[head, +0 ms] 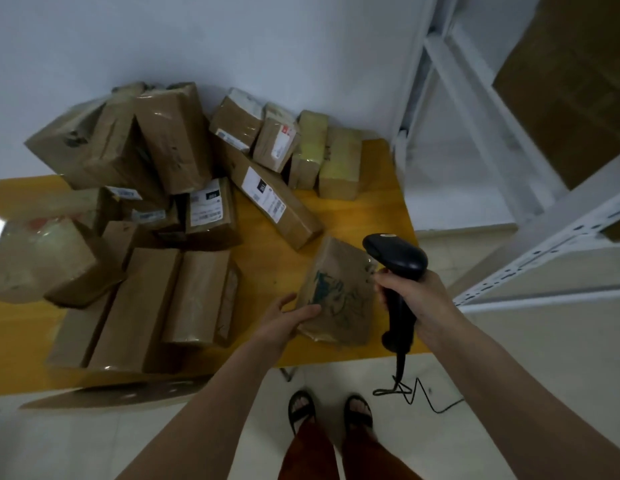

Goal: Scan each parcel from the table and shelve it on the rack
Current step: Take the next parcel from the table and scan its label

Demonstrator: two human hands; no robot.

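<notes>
The person stands at the near right corner of the yellow tabletop (377, 209), the left hand (284, 320) gripping a scuffed brown parcel (336, 292) by its near left edge, thumb on top, fingers underneath, the parcel tilted up off the surface. The right hand (416, 299) has its fingers wrapped round the handle of a black scanner (395, 261), head just above the parcel's far corner. No label shows on the upturned face — only dark scribble, as far as the blur allows — so it likely needs turning until a barcode faces the scanner. Other parcels (135, 202) crowd the left; the white rack (530, 258) waits right.
</notes>
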